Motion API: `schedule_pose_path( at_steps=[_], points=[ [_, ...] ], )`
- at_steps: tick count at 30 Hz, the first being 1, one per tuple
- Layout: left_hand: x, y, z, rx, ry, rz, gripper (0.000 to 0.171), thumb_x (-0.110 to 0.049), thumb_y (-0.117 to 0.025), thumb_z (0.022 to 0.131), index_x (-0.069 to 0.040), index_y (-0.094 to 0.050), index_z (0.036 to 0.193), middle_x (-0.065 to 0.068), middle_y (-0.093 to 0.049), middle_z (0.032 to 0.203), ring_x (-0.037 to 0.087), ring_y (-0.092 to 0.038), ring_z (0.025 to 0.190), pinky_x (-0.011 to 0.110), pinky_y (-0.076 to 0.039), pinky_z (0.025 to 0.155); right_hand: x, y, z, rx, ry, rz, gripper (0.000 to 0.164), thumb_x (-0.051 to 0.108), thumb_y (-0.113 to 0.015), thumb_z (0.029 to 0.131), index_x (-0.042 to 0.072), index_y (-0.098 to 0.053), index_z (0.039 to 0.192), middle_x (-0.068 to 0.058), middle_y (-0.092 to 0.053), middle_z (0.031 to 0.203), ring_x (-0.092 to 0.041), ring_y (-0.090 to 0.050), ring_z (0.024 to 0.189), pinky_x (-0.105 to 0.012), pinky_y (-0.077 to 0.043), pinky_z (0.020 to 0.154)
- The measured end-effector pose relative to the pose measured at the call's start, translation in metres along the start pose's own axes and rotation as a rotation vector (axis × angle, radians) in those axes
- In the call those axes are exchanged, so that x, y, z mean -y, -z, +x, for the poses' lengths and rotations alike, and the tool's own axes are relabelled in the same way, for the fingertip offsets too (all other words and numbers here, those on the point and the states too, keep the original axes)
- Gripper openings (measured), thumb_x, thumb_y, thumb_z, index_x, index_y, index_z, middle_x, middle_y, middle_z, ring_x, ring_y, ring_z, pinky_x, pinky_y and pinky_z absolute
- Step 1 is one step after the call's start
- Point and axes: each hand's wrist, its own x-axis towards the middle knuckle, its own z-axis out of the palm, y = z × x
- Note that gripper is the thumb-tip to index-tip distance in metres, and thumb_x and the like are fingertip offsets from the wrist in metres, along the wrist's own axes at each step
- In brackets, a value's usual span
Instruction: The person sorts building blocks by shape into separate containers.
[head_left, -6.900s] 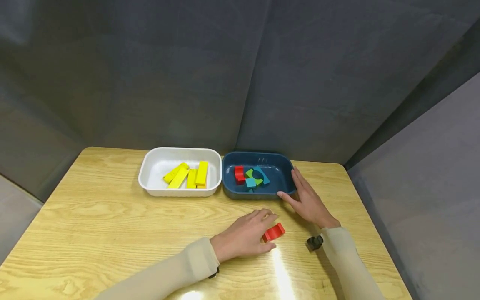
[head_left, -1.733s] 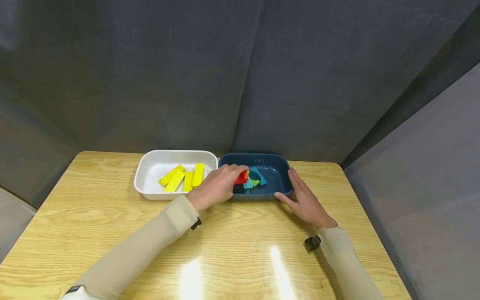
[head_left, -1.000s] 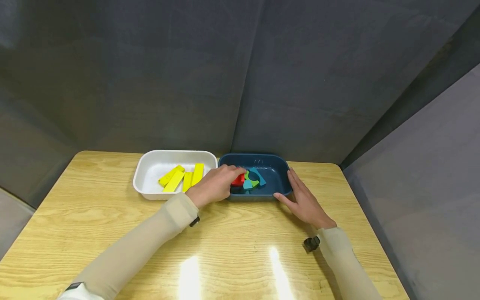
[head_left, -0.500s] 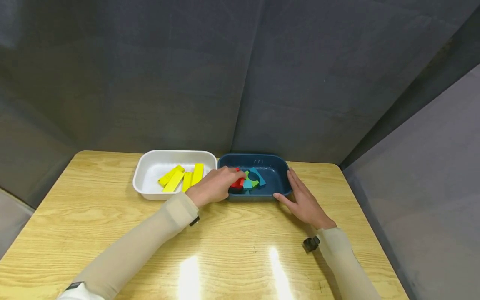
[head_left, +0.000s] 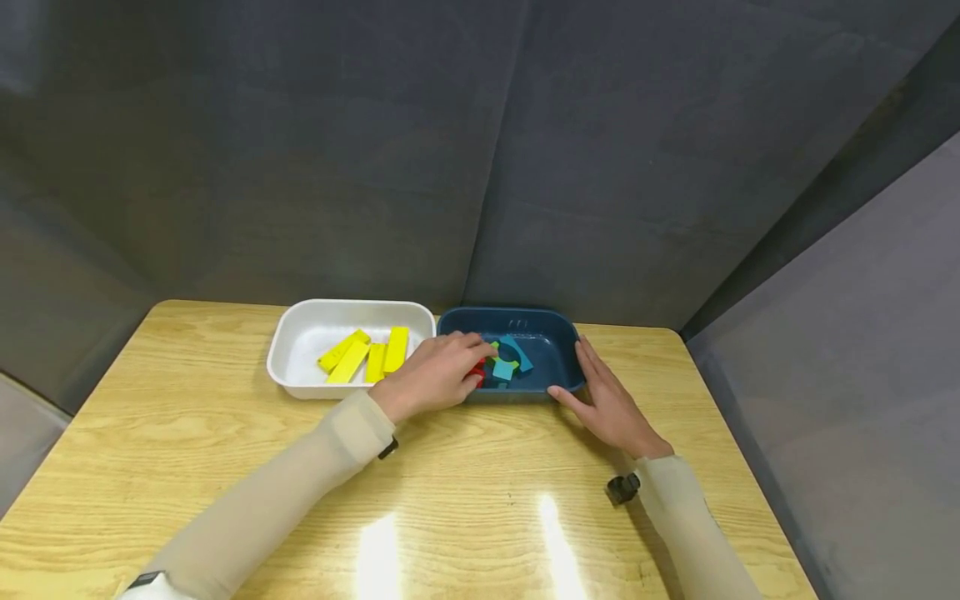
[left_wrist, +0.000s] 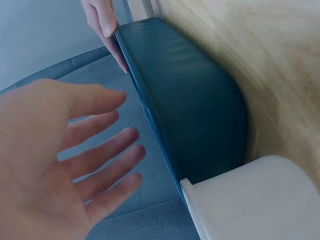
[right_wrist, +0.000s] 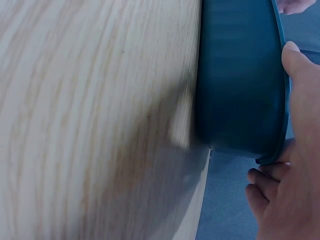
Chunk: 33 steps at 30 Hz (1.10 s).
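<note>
My left hand [head_left: 433,373] reaches over the left part of the dark blue tray [head_left: 557,354]. Its fingers are spread over red arch-shaped blocks [head_left: 480,377], which they partly hide. In the left wrist view the palm and fingers [left_wrist: 107,155] are apart from each other with nothing between them; the tray wall hides the blocks there. Beside the red ones lie a teal block [head_left: 503,370], a flat teal piece [head_left: 523,357] and a green arch [head_left: 514,364]. My right hand [head_left: 613,407] rests on the tray's near right corner, thumb at the front rim, fingers straight along the right side.
A white tray [head_left: 352,392] stands against the blue one's left side, with several yellow blocks [head_left: 349,362] in it. Both trays sit near the back edge of the wooden table [head_left: 480,483], before a grey cloth wall [head_left: 337,167].
My left hand has carried the red block from the table into the blue tray and just let it go, fingers now parted. The teal block has shifted slightly right. My right hand stays put.
</note>
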Motion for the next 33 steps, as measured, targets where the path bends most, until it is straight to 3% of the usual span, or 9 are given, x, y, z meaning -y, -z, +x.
schedule_pose_path(
  at_steps=[9, 18, 22, 28, 33],
  points=[
    [-0.004, 0.003, -0.024, -0.048, 0.028, -0.122, 0.046, -0.023, -0.075, 0.102, -0.016, -0.065, 0.147, 0.007, -0.064, 0.147, 0.029, -0.062, 0.129, 0.046, -0.055, 0.108, 0.0, 0.002, 0.003, 0.0, 0.007, -0.011, 0.104, 0.069, -0.058, 0.102, 0.013, -0.007, 0.174, -0.007, -0.002, 0.181, -0.04, -0.014, 0.164, -0.071, -0.022, 0.125],
    [-0.003, -0.001, -0.059, -0.118, 0.018, -0.134, 0.049, -0.021, -0.078, 0.1, -0.016, -0.065, 0.146, 0.005, -0.067, 0.141, 0.026, -0.066, 0.122, 0.041, -0.059, 0.101, 0.0, 0.004, 0.003, 0.014, -0.004, 0.015, 0.104, 0.067, -0.06, 0.102, 0.015, -0.005, 0.174, -0.003, 0.001, 0.181, -0.04, -0.011, 0.165, -0.071, -0.02, 0.126],
    [-0.003, -0.003, -0.068, -0.138, 0.021, -0.132, 0.049, -0.021, -0.078, 0.099, -0.014, -0.065, 0.146, 0.006, -0.068, 0.14, 0.026, -0.067, 0.122, 0.042, -0.06, 0.101, -0.001, 0.005, 0.004, 0.006, 0.002, 0.026, 0.104, 0.065, -0.061, 0.103, 0.014, -0.004, 0.174, -0.005, 0.001, 0.181, -0.04, -0.01, 0.165, -0.072, -0.019, 0.125],
    [0.0, -0.005, -0.079, -0.16, 0.089, -0.106, 0.049, -0.021, -0.079, 0.098, -0.011, -0.066, 0.144, 0.01, -0.068, 0.141, 0.03, -0.066, 0.126, 0.046, -0.057, 0.106, -0.003, 0.005, 0.002, 0.001, 0.004, 0.037, 0.105, 0.064, -0.061, 0.103, 0.013, -0.001, 0.174, -0.006, 0.001, 0.181, -0.04, -0.009, 0.165, -0.073, -0.017, 0.126],
    [0.003, -0.009, -0.092, -0.202, 0.084, -0.113, 0.048, -0.02, -0.079, 0.098, -0.011, -0.066, 0.144, 0.009, -0.068, 0.142, 0.03, -0.065, 0.129, 0.047, -0.055, 0.109, -0.005, 0.006, 0.001, -0.017, 0.002, 0.025, 0.105, 0.064, -0.061, 0.103, 0.013, -0.002, 0.174, -0.008, -0.001, 0.181, -0.04, -0.011, 0.165, -0.072, -0.018, 0.126]
  ],
)
